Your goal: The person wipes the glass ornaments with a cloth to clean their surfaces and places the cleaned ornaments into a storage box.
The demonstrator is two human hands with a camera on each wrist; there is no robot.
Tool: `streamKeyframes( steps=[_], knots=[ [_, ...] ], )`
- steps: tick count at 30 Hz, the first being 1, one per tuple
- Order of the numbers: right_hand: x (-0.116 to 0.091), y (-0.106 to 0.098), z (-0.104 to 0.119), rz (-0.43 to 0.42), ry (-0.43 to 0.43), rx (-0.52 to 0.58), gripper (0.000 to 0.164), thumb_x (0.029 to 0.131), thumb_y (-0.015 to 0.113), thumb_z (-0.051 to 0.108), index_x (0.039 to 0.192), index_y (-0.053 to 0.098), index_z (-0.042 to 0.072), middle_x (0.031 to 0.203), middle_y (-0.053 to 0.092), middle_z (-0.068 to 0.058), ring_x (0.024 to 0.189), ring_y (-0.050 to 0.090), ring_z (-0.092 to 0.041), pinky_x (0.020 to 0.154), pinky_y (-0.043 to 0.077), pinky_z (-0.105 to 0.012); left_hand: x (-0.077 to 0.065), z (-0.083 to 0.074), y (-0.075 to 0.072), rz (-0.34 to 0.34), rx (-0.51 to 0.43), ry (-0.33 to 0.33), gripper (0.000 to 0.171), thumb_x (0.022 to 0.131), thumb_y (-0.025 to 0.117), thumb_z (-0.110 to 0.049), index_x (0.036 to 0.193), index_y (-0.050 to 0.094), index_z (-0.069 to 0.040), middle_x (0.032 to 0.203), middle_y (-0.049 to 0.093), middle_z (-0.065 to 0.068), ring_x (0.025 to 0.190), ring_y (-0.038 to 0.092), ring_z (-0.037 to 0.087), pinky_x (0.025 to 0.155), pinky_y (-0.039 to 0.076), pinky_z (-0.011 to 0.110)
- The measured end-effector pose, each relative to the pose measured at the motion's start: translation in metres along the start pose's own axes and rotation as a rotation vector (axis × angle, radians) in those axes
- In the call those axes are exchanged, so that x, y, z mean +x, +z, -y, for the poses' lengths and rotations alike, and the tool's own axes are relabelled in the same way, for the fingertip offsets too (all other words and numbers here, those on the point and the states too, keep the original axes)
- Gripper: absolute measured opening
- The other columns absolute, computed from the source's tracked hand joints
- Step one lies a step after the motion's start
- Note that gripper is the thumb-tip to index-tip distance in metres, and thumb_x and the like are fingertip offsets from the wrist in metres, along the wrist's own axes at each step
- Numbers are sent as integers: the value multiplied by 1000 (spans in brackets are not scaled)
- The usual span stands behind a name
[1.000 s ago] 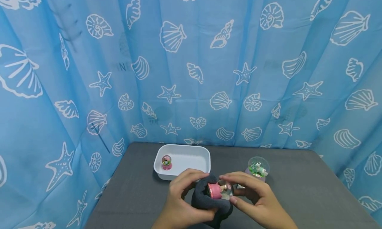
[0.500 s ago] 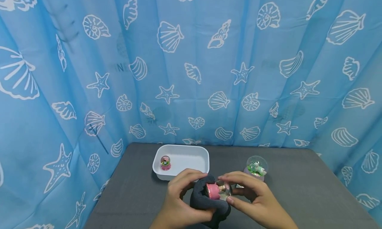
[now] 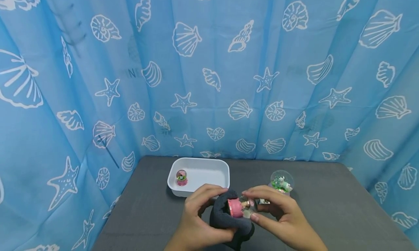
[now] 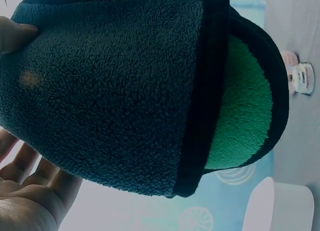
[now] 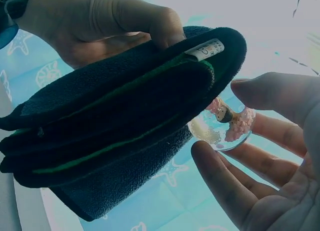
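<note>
A small snow globe with a rose-pink base and clear round ball (image 3: 236, 208) lay sideways above the near part of the grey table (image 3: 334, 211), pink clusters showing inside. The left hand (image 3: 201, 222) gripped a thick dark-grey plush cloth (image 3: 220, 216), thumb and fingers curled round it, its folds cupping the base. The right hand (image 3: 281, 214) pinched the ball, digits parted by just its width. Farther left, a little pink-based globe (image 3: 181, 178) stood in a white rectangular tray (image 3: 209, 174); a larger clear globe (image 3: 282, 180) stood farther right.
</note>
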State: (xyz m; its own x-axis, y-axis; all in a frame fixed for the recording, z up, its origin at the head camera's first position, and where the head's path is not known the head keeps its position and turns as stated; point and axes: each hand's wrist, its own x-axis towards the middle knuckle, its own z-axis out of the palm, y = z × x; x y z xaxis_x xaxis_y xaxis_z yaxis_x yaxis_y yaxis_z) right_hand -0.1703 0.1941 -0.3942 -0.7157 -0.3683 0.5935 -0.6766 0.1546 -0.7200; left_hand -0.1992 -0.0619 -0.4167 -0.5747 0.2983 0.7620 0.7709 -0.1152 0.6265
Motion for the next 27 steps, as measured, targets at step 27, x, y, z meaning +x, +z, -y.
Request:
streamKeyframes(
  steps=[27],
  knots=[
    [-2,-9,0,-20,-9,53,54,88,68,-24,138,64,-4,136,68,-9,116,68,-15,87,65,-25,1,4,4,-5,-16,30,74,72,95,-2,139,65,-6,126,69,13,109,72,23,83,69,39]
  ],
)
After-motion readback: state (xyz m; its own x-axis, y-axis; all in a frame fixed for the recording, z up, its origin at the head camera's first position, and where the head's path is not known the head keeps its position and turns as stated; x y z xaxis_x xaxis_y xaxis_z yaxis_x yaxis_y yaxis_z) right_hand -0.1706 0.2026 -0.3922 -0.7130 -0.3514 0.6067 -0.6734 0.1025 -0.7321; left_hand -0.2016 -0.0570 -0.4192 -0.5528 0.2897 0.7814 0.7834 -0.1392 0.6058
